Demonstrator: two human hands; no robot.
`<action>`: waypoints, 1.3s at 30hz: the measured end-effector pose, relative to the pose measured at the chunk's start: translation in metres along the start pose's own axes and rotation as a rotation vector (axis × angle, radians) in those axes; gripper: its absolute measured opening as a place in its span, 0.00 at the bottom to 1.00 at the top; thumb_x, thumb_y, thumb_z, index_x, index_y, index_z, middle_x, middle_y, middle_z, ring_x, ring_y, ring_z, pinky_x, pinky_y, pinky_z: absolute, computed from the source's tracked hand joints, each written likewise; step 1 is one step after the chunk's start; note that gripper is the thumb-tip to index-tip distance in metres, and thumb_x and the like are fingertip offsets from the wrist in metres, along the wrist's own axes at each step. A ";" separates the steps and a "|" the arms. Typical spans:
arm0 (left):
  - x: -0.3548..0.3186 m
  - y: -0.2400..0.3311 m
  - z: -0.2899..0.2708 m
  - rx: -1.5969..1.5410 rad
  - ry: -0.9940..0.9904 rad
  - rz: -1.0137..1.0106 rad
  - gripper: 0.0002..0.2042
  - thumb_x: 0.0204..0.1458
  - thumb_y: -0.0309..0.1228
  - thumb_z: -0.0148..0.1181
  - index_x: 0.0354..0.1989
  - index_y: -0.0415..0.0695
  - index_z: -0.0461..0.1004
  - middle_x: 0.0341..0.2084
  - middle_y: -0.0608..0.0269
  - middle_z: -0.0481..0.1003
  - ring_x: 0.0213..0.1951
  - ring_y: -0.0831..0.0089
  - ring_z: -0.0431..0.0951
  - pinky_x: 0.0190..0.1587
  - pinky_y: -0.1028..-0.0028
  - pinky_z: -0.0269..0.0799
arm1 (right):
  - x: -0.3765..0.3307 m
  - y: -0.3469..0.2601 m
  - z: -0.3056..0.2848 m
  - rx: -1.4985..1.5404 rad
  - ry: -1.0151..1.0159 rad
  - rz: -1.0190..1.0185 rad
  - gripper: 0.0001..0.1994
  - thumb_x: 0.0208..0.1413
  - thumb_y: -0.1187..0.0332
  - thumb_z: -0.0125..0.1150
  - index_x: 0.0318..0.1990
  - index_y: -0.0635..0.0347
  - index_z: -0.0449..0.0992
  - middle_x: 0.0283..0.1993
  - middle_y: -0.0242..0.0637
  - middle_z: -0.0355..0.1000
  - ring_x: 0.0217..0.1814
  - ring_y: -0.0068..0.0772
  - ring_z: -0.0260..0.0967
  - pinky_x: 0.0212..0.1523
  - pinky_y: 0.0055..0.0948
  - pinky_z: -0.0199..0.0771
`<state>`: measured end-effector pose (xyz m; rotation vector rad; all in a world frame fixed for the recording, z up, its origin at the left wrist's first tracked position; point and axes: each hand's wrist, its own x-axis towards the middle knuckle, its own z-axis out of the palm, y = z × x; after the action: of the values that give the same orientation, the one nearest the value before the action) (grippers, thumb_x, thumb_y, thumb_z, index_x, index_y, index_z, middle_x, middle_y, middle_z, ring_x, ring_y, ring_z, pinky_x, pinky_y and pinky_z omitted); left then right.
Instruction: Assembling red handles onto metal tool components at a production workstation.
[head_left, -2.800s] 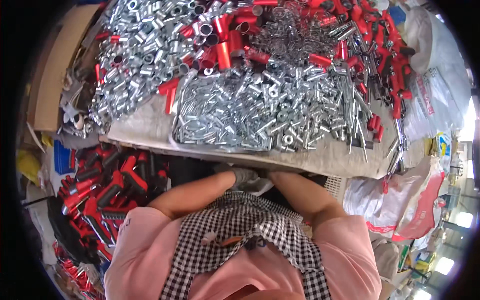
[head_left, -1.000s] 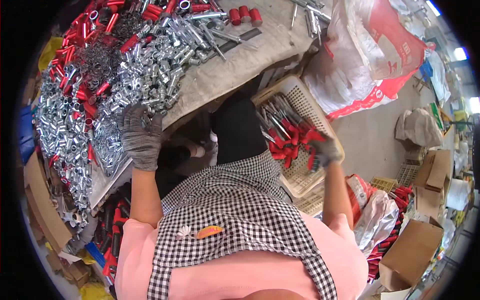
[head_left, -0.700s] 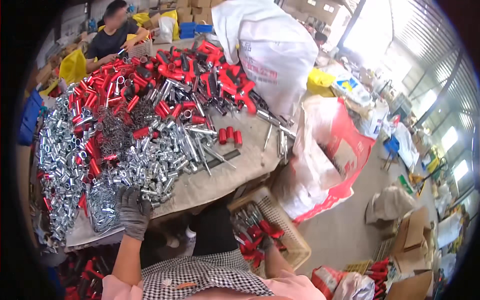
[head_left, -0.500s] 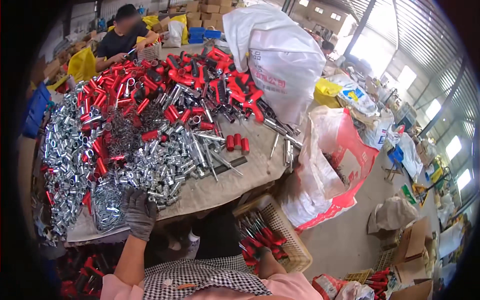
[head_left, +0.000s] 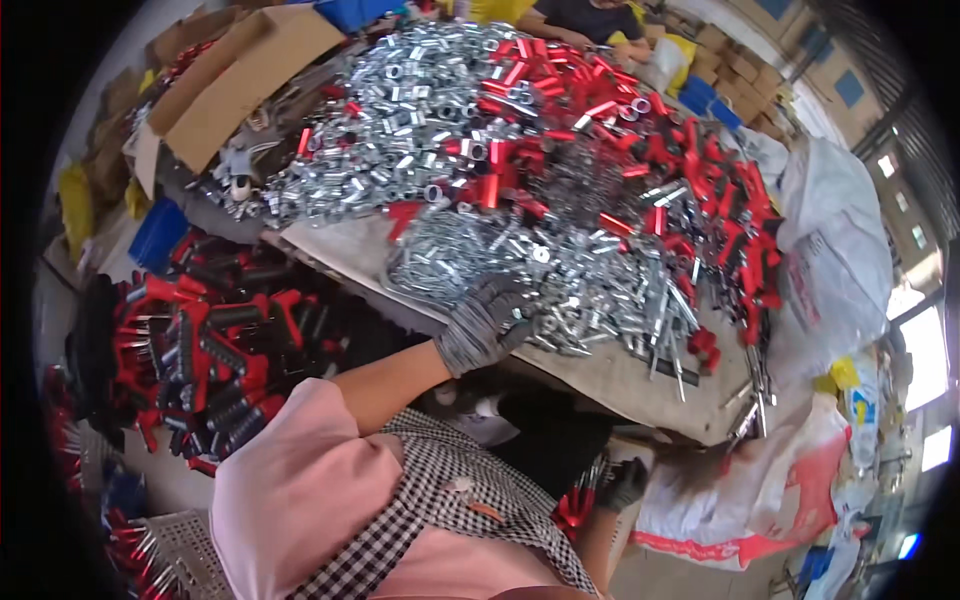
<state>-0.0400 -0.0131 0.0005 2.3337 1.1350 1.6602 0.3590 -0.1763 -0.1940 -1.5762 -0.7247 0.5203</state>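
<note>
On the far left, below the surface [head_left: 620, 375], we see a heap of red-handled tools [head_left: 200, 340] on the floor, well apart from either hand. Our left hand [head_left: 485, 322], in a grey glove, rests palm down at the near edge of the pile of silver metal parts [head_left: 520, 260], fingers spread and flat, gripping nothing we can make out. The parts lie loose and deep, right up to the surface edge, so a careless sweep could prob. send some rolling off onto the tools below. Sharp ends might also snag the glove knit. Further right, low down, our right hand [head_left: 622, 487], dark-gloved, sits beside a bunch of red-handled pieces [head_left: 572, 503]; fingers curl, but can't tell if they're clamped on it. If loose, pieces could slip w/ any twist of the body.
</note>
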 end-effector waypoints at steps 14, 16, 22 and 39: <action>0.032 -0.139 -0.120 0.772 -0.308 -0.638 0.20 0.49 0.47 0.59 0.42 0.44 0.71 0.32 0.52 0.75 0.37 0.55 0.75 0.41 0.59 0.69 | -0.071 -0.244 0.204 -0.181 -0.749 -1.025 0.11 0.40 0.76 0.63 0.34 0.53 0.74 0.26 0.38 0.71 0.25 0.41 0.69 0.26 0.34 0.69; 0.046 -0.148 -0.116 0.697 -0.263 -0.578 0.21 0.49 0.48 0.58 0.41 0.42 0.72 0.33 0.51 0.76 0.38 0.53 0.75 0.42 0.58 0.70 | -0.075 -0.251 0.216 -0.200 -0.796 -1.032 0.12 0.39 0.76 0.63 0.34 0.54 0.74 0.27 0.38 0.71 0.26 0.41 0.70 0.26 0.35 0.69; 0.025 -0.114 -0.110 0.372 -0.106 -0.425 0.15 0.48 0.36 0.61 0.40 0.41 0.73 0.33 0.49 0.76 0.38 0.54 0.76 0.42 0.62 0.70 | -0.060 -0.253 0.222 -0.274 -0.858 -1.106 0.13 0.39 0.74 0.64 0.36 0.56 0.75 0.30 0.38 0.72 0.29 0.43 0.71 0.29 0.38 0.71; -0.013 -0.063 -0.083 0.232 -0.035 -0.181 0.10 0.43 0.24 0.63 0.35 0.41 0.73 0.34 0.53 0.76 0.38 0.56 0.75 0.43 0.64 0.71 | 0.139 -0.271 0.230 -1.229 -0.380 -0.464 0.28 0.42 0.47 0.63 0.47 0.58 0.74 0.48 0.49 0.72 0.51 0.51 0.69 0.51 0.43 0.69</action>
<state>-0.1449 -0.0039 -0.0026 2.2925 1.5547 1.4918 0.2549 0.0947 0.0531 -2.3108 -1.8741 -0.0469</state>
